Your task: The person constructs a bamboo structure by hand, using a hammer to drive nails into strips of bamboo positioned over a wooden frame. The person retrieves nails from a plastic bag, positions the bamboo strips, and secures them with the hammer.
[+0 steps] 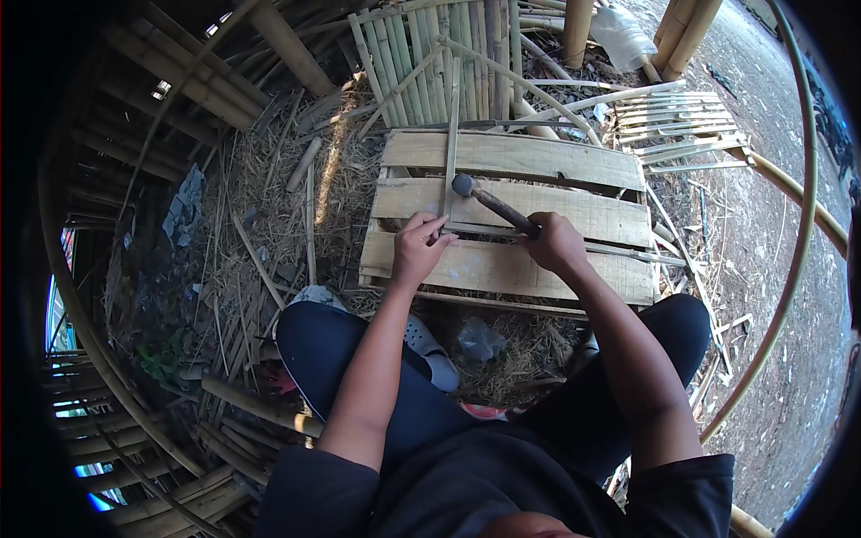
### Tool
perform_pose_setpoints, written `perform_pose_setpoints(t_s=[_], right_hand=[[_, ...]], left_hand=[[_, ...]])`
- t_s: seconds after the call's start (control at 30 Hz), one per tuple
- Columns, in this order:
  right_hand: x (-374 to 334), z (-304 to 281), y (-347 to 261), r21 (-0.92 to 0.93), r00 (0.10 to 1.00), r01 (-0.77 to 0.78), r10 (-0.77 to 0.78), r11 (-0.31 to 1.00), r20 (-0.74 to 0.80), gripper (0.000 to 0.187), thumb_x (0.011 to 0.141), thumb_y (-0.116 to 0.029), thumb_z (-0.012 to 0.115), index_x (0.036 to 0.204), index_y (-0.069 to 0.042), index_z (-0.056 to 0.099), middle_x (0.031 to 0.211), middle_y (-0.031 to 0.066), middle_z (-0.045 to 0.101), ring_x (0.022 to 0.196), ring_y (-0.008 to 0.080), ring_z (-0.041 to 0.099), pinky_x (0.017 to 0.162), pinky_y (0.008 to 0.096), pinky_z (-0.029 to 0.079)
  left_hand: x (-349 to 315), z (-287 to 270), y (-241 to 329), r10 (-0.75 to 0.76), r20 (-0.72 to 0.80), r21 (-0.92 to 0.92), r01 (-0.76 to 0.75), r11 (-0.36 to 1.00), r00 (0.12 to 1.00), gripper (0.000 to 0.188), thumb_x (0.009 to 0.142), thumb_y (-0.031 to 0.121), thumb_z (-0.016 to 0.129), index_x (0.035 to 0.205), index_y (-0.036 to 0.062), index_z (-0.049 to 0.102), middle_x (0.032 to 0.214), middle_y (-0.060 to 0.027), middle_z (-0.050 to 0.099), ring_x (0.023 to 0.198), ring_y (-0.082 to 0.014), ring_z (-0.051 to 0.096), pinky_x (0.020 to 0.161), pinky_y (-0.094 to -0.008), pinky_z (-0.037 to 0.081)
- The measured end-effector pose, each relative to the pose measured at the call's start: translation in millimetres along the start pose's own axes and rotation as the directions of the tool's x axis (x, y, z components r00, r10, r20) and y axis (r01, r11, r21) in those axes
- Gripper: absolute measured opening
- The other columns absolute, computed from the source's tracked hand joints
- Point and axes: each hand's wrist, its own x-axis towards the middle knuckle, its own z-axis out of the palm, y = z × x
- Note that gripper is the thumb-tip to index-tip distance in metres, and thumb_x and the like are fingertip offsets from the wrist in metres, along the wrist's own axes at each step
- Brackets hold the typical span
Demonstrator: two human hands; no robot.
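Note:
My right hand (554,242) is closed around the handle of a hammer (502,212). Its dark head is above the slats, just beyond my left fingertips. My left hand (418,247) pinches at the corner where two thin bamboo strips meet; what lies between the fingertips is too small to make out. One bamboo strip (453,117) runs away from me over the far edge of the low slatted wooden table (502,264). The other bamboo strip (619,251) extends to the right, passing under or beside my right hand, which hides part of it.
Behind the table leans a bamboo slat panel (430,67); a smaller slatted bamboo piece (673,121) lies at the far right. Straw and bamboo scraps (260,197) cover the ground to the left. A clear plastic bag (482,341) lies between my legs. A curved bamboo pole (801,179) arcs along the right.

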Motion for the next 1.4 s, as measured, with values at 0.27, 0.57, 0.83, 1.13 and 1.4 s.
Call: perform_pose_setpoints(t_s=[0.27,0.57,0.83,1.13,1.4], right_hand=[[1,2,2,-0.033,0.999,0.049,-0.049,0.998,0.004,0.026,0.089,-0.031,0.074,0.107,-0.012,0.075,0.094,0.0164,0.074,0.092,0.0370,0.071,0.082,0.0482,0.056],[4,7,1,-0.064,0.990,0.140,-0.141,0.988,-0.010,0.028,0.089,-0.034,0.074,0.105,-0.012,0.073,0.094,0.0162,0.074,0.092,0.0377,0.071,0.080,0.0496,0.056],[4,1,1,-0.049,0.995,0.090,-0.088,0.995,0.048,0.031,0.090,-0.038,0.074,0.110,-0.013,0.074,0.095,0.0155,0.075,0.091,0.0359,0.072,0.081,0.0484,0.056],[8,6,6,-0.027,0.996,0.094,-0.095,0.995,0.000,0.030,0.083,-0.028,0.079,0.106,-0.009,0.073,0.091,0.0141,0.074,0.088,0.0345,0.072,0.078,0.0461,0.055],[8,2,3,-0.037,0.996,0.079,-0.077,0.996,0.055,0.031,0.087,-0.032,0.075,0.112,-0.014,0.075,0.098,0.0156,0.075,0.095,0.0351,0.072,0.084,0.0477,0.056]], left_hand=[[-1,-1,-1,-0.013,0.009,0.015,0.012,1.000,1.000,0.041,0.073,0.000,0.087,0.112,-0.0011,0.075,0.086,-0.0064,0.064,0.068,-0.0117,0.056,0.064,-0.0269,0.050],[3,-9,-16,0.148,-0.086,-0.012,-0.150,0.989,0.985,0.026,0.092,-0.004,0.067,0.117,-0.0021,0.073,0.093,-0.0098,0.065,0.072,-0.0151,0.061,0.068,-0.0284,0.051],[2,0,-18,0.015,-0.140,-0.177,-0.040,0.983,0.990,0.024,0.096,-0.001,0.065,0.119,-0.0004,0.073,0.095,-0.0090,0.069,0.077,-0.0153,0.067,0.071,-0.0281,0.053],[0,2,2,-0.100,-0.125,-0.117,0.085,0.990,0.987,0.019,0.089,0.001,0.076,0.108,-0.0003,0.077,0.089,-0.0092,0.077,0.077,-0.0119,0.069,0.071,-0.0270,0.054],[3,2,-7,-0.015,-0.114,-0.072,0.006,0.997,0.993,0.019,0.090,0.004,0.077,0.109,-0.0002,0.078,0.093,-0.0106,0.077,0.086,-0.0156,0.070,0.079,-0.0280,0.054]])
